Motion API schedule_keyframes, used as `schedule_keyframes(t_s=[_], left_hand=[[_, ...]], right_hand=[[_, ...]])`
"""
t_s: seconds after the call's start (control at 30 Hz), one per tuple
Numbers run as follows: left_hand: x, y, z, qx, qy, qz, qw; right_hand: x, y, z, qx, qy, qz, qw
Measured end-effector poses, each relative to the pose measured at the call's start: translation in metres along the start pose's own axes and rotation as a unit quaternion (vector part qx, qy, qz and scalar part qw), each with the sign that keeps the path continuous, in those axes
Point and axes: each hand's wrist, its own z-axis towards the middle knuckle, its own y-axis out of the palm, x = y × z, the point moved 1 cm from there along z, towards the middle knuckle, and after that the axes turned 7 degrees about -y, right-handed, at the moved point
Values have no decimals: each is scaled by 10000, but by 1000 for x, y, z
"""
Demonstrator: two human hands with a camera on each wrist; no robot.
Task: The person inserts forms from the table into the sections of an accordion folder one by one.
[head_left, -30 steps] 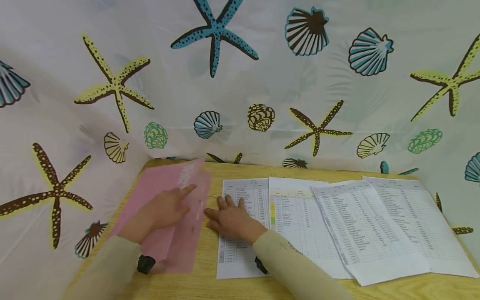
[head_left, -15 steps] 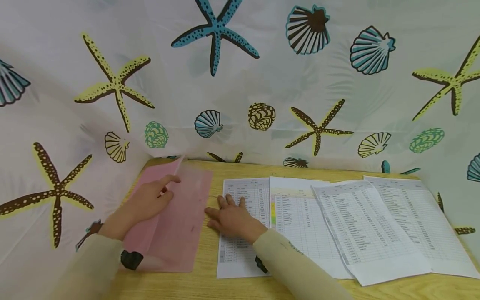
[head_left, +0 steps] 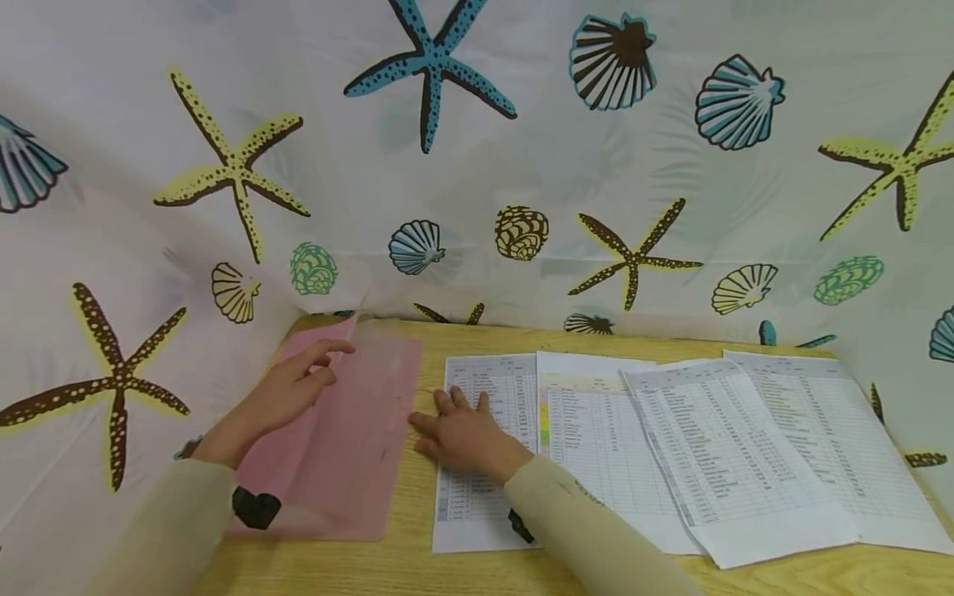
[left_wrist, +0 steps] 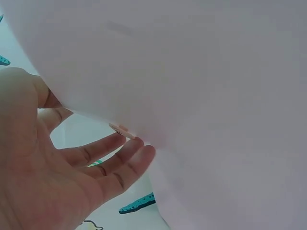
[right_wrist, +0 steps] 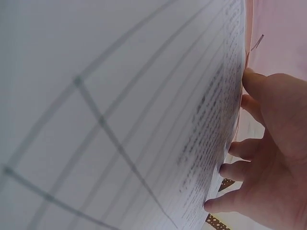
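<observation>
A pink folder lies on the left of the table with its cover lifted. My left hand holds the raised cover by its free edge. In the left wrist view the pale cover fills most of the picture, its edge running between the thumb side and the other fingers; part of the hand is hidden behind it. My right hand rests with spread fingers on the left edge of a printed sheet. Its fingertips touch the paper in the right wrist view.
Several printed sheets lie in a row to the right: one with a coloured strip, then two overlapping ones. A thin strip shows between folder and paper. A patterned curtain encloses the wooden table.
My left hand has moved left, drawing back the folder's cover so that more of the inner side shows. The right hand stays on the printed sheet.
</observation>
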Motion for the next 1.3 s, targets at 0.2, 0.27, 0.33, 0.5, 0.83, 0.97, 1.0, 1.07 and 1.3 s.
schedule_keyframes(t_s=[0.2,0.27,0.33,0.5,0.83,0.97,1.0,1.07,1.3], left_hand=[[-1,0,-2,169,-73,-91,9998],[0,-1,-3,184,-44,-123,9997],[0,-1,-3,185,50,-115,9998],[-2,-1,-1,167,400,-68,9990],[-17,-13,2,81,326,-974,9947],[-21,-17,0,12,139,-1296,9915],[-21,-17,0,-6,116,-1336,9910],[-22,-17,0,-31,75,-1396,9902],[-22,-15,-1,-11,22,-1383,9904]], right_hand=[[0,0,0,-16,23,43,10000],[0,-1,0,-25,22,57,10000],[0,-1,0,-30,18,61,10000],[-1,-3,-1,-43,36,12,10000],[0,-4,0,-53,47,-36,10000],[-1,-4,0,-72,63,-59,9999],[-1,-3,0,-81,74,-58,9999],[-1,-3,1,-94,91,-58,9999],[-1,-3,1,-32,88,-90,9999]])
